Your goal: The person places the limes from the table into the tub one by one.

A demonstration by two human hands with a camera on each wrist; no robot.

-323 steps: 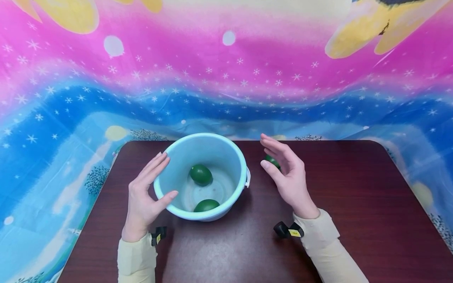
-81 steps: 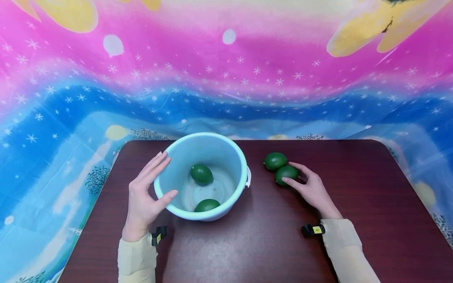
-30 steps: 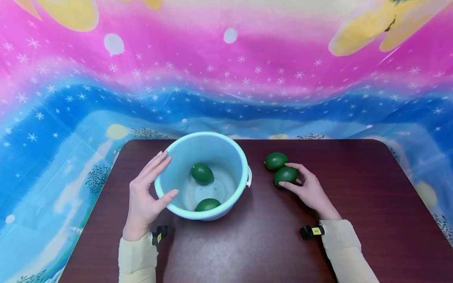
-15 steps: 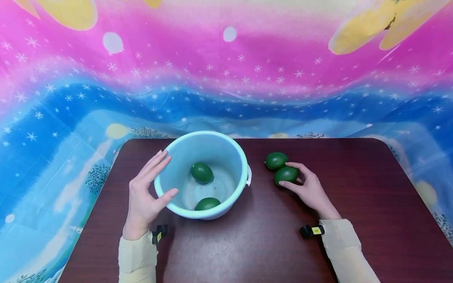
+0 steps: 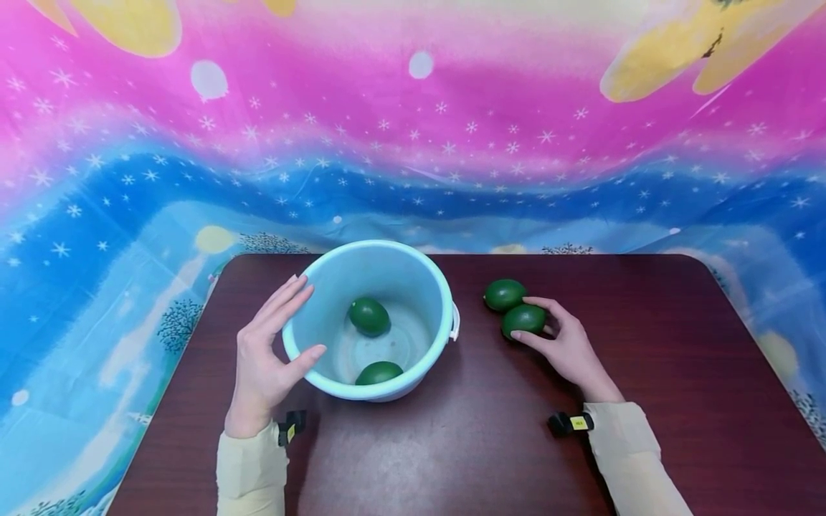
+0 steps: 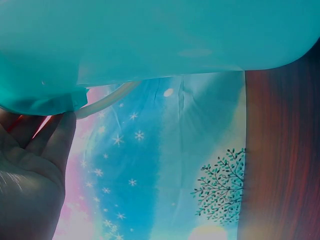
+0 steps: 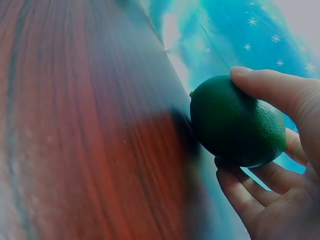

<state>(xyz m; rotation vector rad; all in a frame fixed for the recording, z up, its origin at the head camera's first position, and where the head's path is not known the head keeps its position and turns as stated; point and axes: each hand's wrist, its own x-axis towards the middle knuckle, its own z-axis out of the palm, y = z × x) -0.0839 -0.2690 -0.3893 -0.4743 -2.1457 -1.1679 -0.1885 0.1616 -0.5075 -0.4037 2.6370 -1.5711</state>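
A light blue bucket (image 5: 369, 391) stands left of centre on the table, with two green limes (image 5: 369, 316) in it; the bucket's front rim hides part of the nearer one. My left hand (image 5: 266, 362) rests on its left rim, fingers and thumb straight and spread. In the left wrist view the fingers (image 6: 56, 145) reach up to the lip. Right of the bucket, my right hand (image 5: 568, 350) holds a lime (image 5: 523, 319) between thumb and fingers. Another lime (image 5: 505, 294) lies just behind it. The right wrist view shows the held lime (image 7: 232, 122) with its small nub facing away from the palm.
The dark red-brown wooden table (image 5: 400, 466) has rounded far corners. A patterned pink and blue cloth (image 5: 361, 150) hangs behind and at both sides of it. The bucket's white handle (image 5: 455, 322) hangs at its right side.
Since the earliest frame, my right hand has moved right and down and taken hold of the nearer lime. Over the last second it barely shifts; my left hand and the bucket stay put.
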